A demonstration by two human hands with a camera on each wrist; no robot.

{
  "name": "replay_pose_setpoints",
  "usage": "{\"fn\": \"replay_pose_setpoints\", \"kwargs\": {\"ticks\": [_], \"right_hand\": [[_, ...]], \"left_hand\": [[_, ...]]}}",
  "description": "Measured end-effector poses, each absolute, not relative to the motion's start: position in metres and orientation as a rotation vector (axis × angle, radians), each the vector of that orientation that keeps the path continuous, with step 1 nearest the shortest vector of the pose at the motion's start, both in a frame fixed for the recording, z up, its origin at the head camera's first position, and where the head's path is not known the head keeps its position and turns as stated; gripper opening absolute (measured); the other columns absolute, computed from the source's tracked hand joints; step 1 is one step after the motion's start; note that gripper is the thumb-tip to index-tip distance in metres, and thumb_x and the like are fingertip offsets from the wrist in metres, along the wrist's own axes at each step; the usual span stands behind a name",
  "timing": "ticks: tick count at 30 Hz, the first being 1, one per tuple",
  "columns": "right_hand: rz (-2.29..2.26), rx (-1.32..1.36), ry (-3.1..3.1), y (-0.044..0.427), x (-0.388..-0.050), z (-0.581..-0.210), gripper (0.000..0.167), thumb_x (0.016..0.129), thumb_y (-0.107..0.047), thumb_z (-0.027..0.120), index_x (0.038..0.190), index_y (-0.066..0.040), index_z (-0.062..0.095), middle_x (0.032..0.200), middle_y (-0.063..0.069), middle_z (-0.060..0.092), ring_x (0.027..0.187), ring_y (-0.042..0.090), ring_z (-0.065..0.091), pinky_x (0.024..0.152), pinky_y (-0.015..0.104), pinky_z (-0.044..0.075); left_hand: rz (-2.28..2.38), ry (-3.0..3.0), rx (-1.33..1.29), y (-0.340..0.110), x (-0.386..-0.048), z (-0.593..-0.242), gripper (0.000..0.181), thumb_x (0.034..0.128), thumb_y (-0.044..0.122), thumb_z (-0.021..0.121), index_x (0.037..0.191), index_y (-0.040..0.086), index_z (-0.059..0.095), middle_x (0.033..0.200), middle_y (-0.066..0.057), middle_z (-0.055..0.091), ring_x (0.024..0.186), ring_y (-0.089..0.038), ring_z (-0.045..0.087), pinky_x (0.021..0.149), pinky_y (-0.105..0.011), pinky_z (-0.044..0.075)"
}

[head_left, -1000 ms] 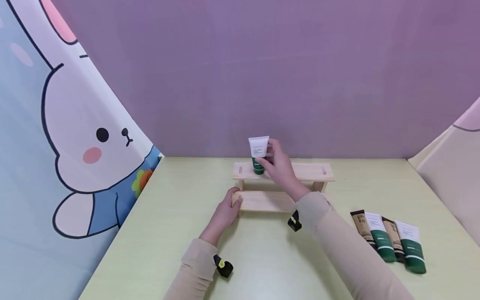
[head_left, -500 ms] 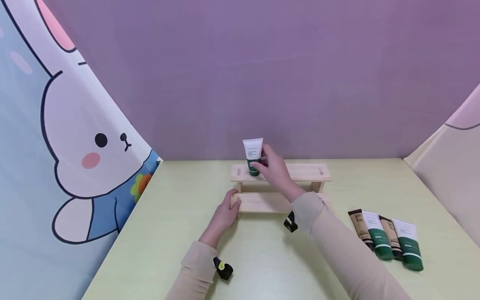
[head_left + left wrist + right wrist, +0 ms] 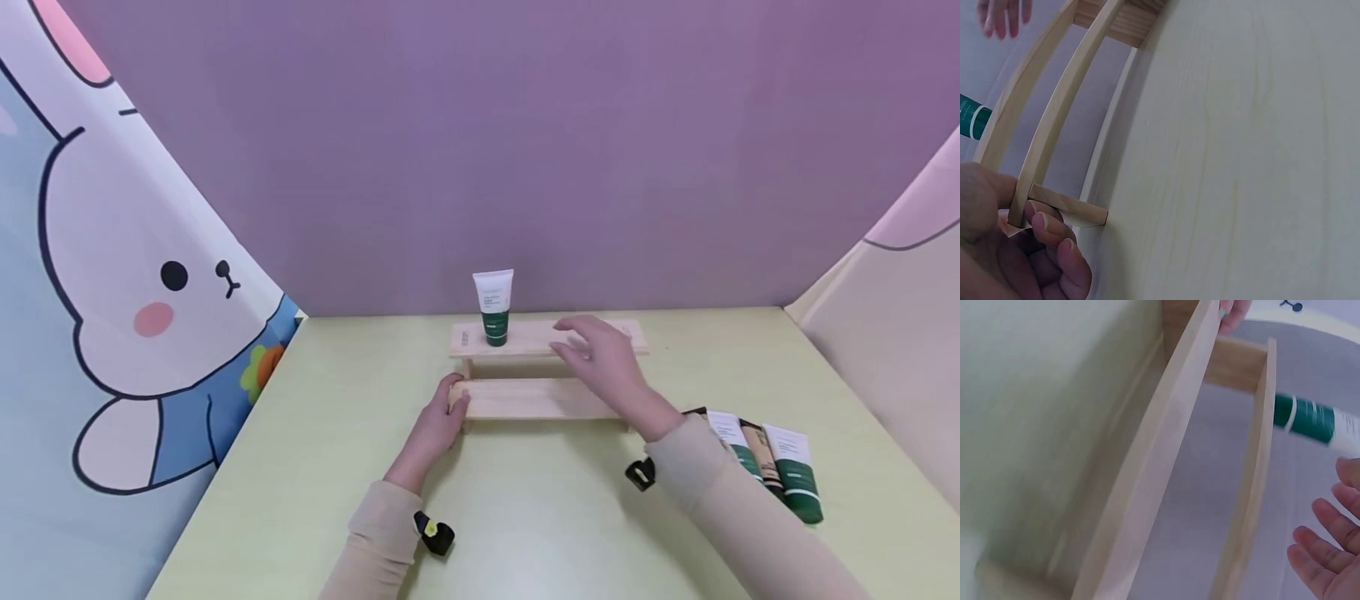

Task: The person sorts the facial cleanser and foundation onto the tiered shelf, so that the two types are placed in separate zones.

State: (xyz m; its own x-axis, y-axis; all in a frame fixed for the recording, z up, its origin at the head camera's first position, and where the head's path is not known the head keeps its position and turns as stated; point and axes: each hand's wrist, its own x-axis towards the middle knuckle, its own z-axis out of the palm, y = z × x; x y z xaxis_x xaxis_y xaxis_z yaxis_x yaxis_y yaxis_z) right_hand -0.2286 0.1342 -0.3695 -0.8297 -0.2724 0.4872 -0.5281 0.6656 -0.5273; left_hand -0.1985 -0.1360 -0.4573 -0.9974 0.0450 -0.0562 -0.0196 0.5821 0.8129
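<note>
A white and green squeeze tube (image 3: 494, 308) stands upright, cap down, near the left end of the upper step of a two-tier wooden rack (image 3: 536, 398). My left hand (image 3: 435, 421) grips the left end of the lower step, thumb on top; the left wrist view shows its fingers curled under the board. Over the right half of the upper step, my right hand (image 3: 603, 362) hovers with fingers loosely bent and nothing between them. In the right wrist view the fingers (image 3: 1329, 550) are spread, apart from the tube (image 3: 1307, 419).
Several tubes lie side by side on the table at right: white-green ones (image 3: 793, 475) and brown ones (image 3: 761, 454), partly hidden by the right sleeve (image 3: 720, 483). A purple backdrop (image 3: 525, 150) rises behind the table (image 3: 540, 508). A rabbit-print cloth (image 3: 150, 275) hangs at left.
My right hand has let go of the white and green tube and moved to the right, leaving it standing on the upper step. The left hand keeps its grip on the rack.
</note>
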Motion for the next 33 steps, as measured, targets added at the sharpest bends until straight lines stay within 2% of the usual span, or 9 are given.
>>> {"fn": "replay_pose_setpoints", "kwargs": {"ticks": [4,8,12,16,19,22,26,29,33], "right_hand": [[0.906,0.582,-2.51,0.167,-0.215,-0.372,0.027,0.093,-0.017,0.068,0.117,-0.004,0.066,0.12,0.013,0.065,0.094,0.032,0.064,0.088,0.05,0.048],[0.872,0.523,-2.528,0.199,-0.201,-0.38,0.024,0.091,-0.009,0.066,0.114,-0.002,0.066,0.113,0.016,0.067,0.088,0.033,0.064,0.083,0.052,0.049],[0.815,0.478,-2.613,0.23,-0.185,-0.392,0.022,0.09,-0.002,0.062,0.112,0.001,0.066,0.106,0.019,0.068,0.095,0.036,0.064,0.08,0.055,0.051],[0.742,0.406,-2.718,0.256,-0.169,-0.401,0.022,0.089,-0.001,0.062,0.111,0.003,0.066,0.103,0.02,0.068,0.087,0.035,0.066,0.071,0.052,0.054],[0.71,0.344,-2.765,0.273,-0.159,-0.405,0.021,0.089,-0.001,0.062,0.109,0.004,0.066,0.095,0.02,0.069,0.075,0.029,0.066,0.059,0.042,0.053],[0.652,0.286,-2.8,0.289,-0.15,-0.409,0.02,0.087,0.0,0.062,0.106,0.006,0.067,0.083,0.016,0.069,0.062,0.021,0.06,0.051,0.033,0.045],[0.545,0.217,-2.923,0.307,-0.143,-0.414,0.019,0.084,-0.001,0.066,0.1,0.009,0.067,0.076,0.012,0.067,0.058,0.02,0.056,0.05,0.036,0.043],[0.483,0.214,-3.062,0.318,-0.142,-0.418,0.017,0.084,-0.007,0.071,0.091,0.007,0.066,0.07,0.007,0.061,0.059,0.02,0.053,0.05,0.037,0.041],[0.465,0.256,-3.147,0.325,-0.144,-0.425,0.019,0.085,-0.014,0.073,0.078,-0.003,0.058,0.062,-0.001,0.046,0.056,0.017,0.042,0.051,0.032,0.032]], "left_hand": [[1.386,2.754,0.014,-0.136,-0.199,-0.457,0.04,0.1035,0.029,0.047,0.142,0.021,0.039,0.085,-0.016,0.059,0.072,-0.027,0.055,0.066,-0.04,0.046],[1.377,2.747,0.013,-0.137,-0.2,-0.455,0.042,0.1037,0.031,0.046,0.143,0.021,0.038,0.107,-0.021,0.061,0.08,-0.03,0.057,0.071,-0.043,0.046],[1.379,2.716,0.006,-0.136,-0.2,-0.456,0.043,0.104,0.032,0.046,0.145,0.021,0.036,0.092,-0.015,0.06,0.072,-0.026,0.055,0.066,-0.039,0.044],[1.38,2.702,-0.017,-0.136,-0.199,-0.456,0.044,0.104,0.033,0.046,0.145,0.023,0.035,0.083,-0.015,0.057,0.071,-0.027,0.054,0.065,-0.038,0.044],[1.375,2.714,-0.03,-0.135,-0.199,-0.456,0.044,0.1038,0.033,0.046,0.145,0.023,0.036,0.093,-0.017,0.06,0.076,-0.027,0.055,0.067,-0.038,0.044],[1.38,2.709,-0.027,-0.135,-0.199,-0.456,0.044,0.1039,0.032,0.046,0.145,0.023,0.036,0.093,-0.016,0.059,0.071,-0.025,0.055,0.064,-0.037,0.044],[1.412,2.67,-0.03,-0.135,-0.199,-0.455,0.044,0.1041,0.032,0.046,0.145,0.024,0.035,0.072,-0.01,0.052,0.053,-0.02,0.05,0.054,-0.033,0.043],[1.413,2.674,-0.012,-0.136,-0.2,-0.456,0.044,0.1041,0.032,0.046,0.146,0.024,0.035,0.069,-0.007,0.051,0.052,-0.017,0.049,0.053,-0.032,0.042],[1.402,2.697,0.002,-0.136,-0.199,-0.458,0.044,0.1043,0.031,0.045,0.146,0.022,0.035,0.075,-0.01,0.054,0.055,-0.019,0.051,0.056,-0.034,0.043]]}}
